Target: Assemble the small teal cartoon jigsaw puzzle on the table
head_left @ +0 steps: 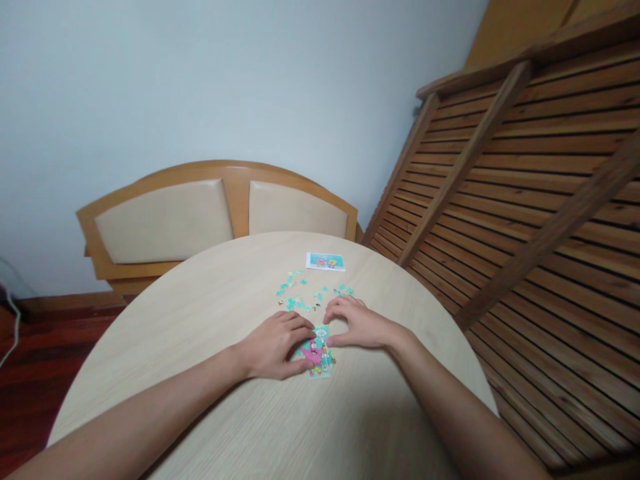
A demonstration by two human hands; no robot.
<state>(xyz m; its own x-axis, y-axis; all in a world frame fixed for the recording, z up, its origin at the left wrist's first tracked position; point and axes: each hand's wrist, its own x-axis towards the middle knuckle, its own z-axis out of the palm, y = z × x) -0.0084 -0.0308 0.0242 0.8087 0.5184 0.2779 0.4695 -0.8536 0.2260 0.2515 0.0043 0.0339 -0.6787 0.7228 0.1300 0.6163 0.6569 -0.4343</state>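
1. Resting on the left side of the joined puzzle section, your left hand is loosely spread, thumb apart from the fingers.
2. Your right hand curves beside the section's upper right, thumb and fingers parted; any piece at the fingertips is too small to tell.
3. Done: that section, a pink figure showing, flat on the table.
4. Left: loose pieces scattered beyond your hands, before the picture card.
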